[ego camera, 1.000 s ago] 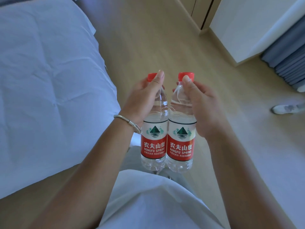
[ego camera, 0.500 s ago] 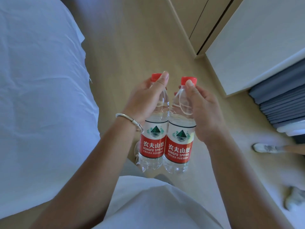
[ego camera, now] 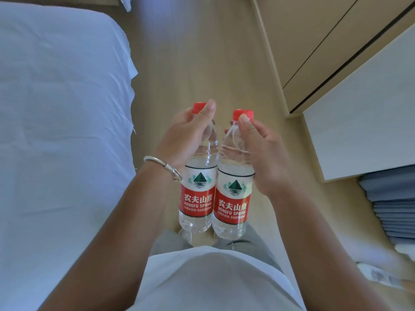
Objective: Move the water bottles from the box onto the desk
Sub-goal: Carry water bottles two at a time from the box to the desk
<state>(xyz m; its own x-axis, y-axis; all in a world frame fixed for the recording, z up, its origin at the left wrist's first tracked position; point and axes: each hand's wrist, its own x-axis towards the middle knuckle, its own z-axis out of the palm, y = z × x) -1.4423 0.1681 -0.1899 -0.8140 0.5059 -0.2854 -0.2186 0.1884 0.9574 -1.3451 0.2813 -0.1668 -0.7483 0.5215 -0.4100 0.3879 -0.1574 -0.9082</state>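
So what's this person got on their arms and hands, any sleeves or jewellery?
Both forearms are bare, with no sleeves in view. The left wrist carries a thin silver bangle with a wrapped coil section. The left hand and right hand wear no gloves, and no rings show.

Both arms fwd, L grip (ego camera: pixel 182 135) & R grip (ego camera: pixel 261 151) curled, thumbs up

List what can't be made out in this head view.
- Box: out of frame.
- White desk: cut off by the right edge.
- Fingers of left hand and right hand: behind the bottles.
- Small label print: too small.
- Lower right corner: blurred.
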